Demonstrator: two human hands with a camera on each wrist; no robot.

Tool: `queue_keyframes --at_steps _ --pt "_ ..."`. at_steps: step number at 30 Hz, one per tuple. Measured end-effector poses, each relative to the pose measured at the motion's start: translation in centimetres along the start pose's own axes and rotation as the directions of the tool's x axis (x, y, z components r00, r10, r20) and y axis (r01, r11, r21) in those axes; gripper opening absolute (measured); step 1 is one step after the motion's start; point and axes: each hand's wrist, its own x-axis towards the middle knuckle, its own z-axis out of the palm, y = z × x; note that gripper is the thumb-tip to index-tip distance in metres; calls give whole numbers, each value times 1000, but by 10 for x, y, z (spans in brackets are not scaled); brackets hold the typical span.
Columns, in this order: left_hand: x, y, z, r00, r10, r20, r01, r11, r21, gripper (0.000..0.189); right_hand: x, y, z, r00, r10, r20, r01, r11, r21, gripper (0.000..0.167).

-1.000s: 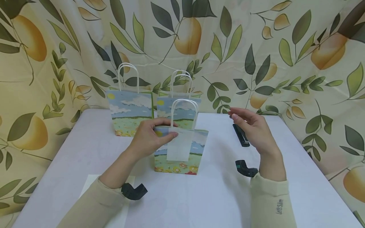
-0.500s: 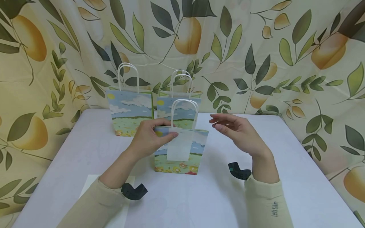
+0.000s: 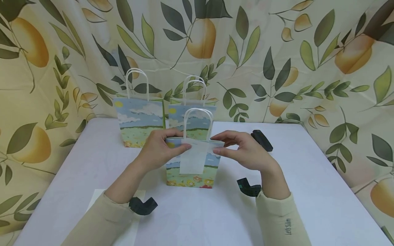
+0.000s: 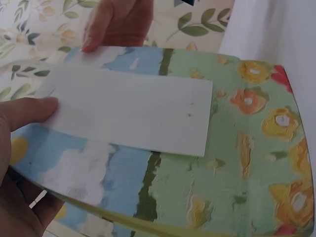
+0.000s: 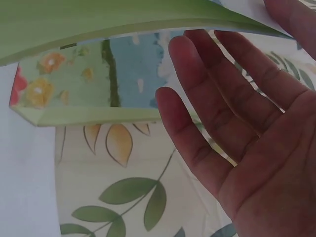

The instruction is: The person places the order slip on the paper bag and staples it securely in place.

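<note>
A small paper gift bag [image 3: 192, 181], printed with sky, grass and flowers, stands upright with white handles [image 3: 210, 128] raised. Over its front lies a plain white paper strip [image 4: 138, 111], running down from the top edge. My left hand [image 3: 161, 147] grips the bag's upper left, thumb on the strip and fingers behind. At the upper right corner is my right hand [image 3: 243, 148], its thumb over the front and its fingers [image 5: 217, 94] behind the bag, loosely spread in the right wrist view. A short thin line marks the strip near my left thumb.
Two more matching bags stand behind, one at the left [image 3: 140, 118] and one in the middle [image 3: 192, 116]. A black stapler [image 3: 262, 140] lies beyond my right hand. White paper [image 3: 130, 225] lies partly under my left forearm. A fruit-patterned cloth [image 3: 277, 34] hangs behind the table.
My right hand has moved left and down from near the stapler to the bag's right corner, uncovering the stapler. My left hand has kept its grip on the bag.
</note>
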Motion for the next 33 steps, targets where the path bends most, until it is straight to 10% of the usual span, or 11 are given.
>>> queue_keyframes --at_steps 22,33 --pt "3 -9 -10 993 3 122 14 990 -137 14 0 5 -5 998 -37 46 35 999 37 12" --pt "0 -10 -20 959 -120 256 105 992 70 24 0 8 3 995 35 88 -37 999 20 9"
